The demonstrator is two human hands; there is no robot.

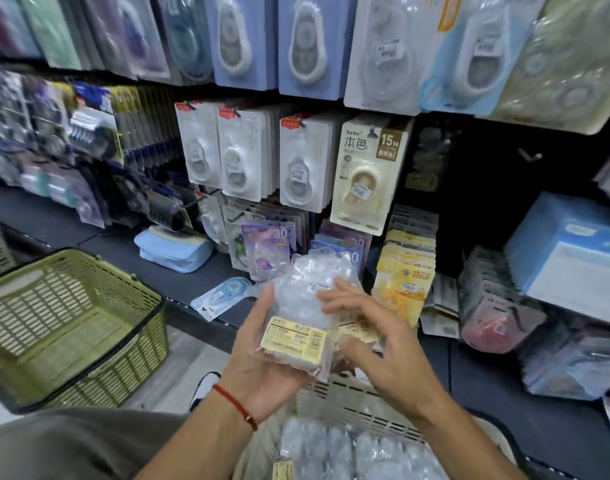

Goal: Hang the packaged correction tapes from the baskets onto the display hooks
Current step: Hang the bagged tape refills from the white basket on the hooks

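Note:
My left hand [262, 362] holds a stack of clear-packaged correction tapes [303, 306] with a yellow label, thumb along its left side. My right hand [376, 344] is beside the stack on the right, fingers spread and touching the top pack. Below them a beige basket [352, 400] holds several more clear packs [348, 452]. Rows of hanging correction tapes [296, 164] fill the display hooks ahead. One bare hook [528, 154] shows against the dark panel at the right.
A green basket [71, 327] stands at the left on the dark shelf [179, 282]. A light blue pouch [173, 249] and a loose blue pack [224, 296] lie on the shelf. A blue box [573, 261] sits at the right above several bagged goods.

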